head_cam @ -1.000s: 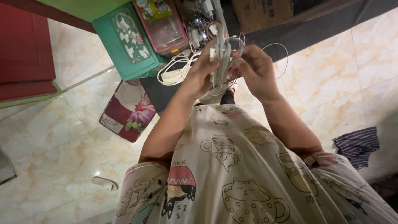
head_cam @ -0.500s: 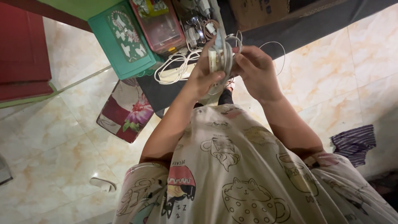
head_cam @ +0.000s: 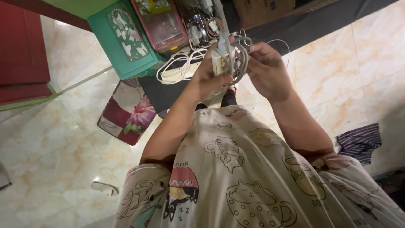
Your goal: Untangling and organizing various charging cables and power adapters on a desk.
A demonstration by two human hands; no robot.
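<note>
Over the cluttered mat (head_cam: 168,93), my left hand (head_cam: 206,76) clamps the white charger (head_cam: 217,63). My right hand (head_cam: 265,69) has pulled the grey cable loops (head_cam: 241,57) wider, fingers pinched on them

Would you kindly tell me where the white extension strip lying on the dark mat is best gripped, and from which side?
Grip the white extension strip across its long flat body, from above. It lies flat on the dark mat with its cord looped loosely on top, so the narrow sides are free for fingers, probably at the end nearest the floral cushion, where fewer loops lie.
</note>
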